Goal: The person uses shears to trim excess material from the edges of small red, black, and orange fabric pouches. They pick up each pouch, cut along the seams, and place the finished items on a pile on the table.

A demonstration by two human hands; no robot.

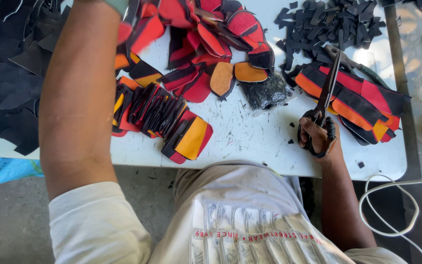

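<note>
One pair of scissors (326,93) is gripped through its loops by the right hand (318,137), blades nearly closed over a red, orange and black panel stack (362,107) on the white table (250,132). Panels are judged light, limp, best pinched at edges. The left hand (123,10) is cropped; its grip cannot be determined.

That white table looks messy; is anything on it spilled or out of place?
Nothing looks damaged. Small black offcuts lie scattered on the white table near the right hand, which holds scissors. A heap of black strips sits at the far edge, loose rather than stacked.
</note>
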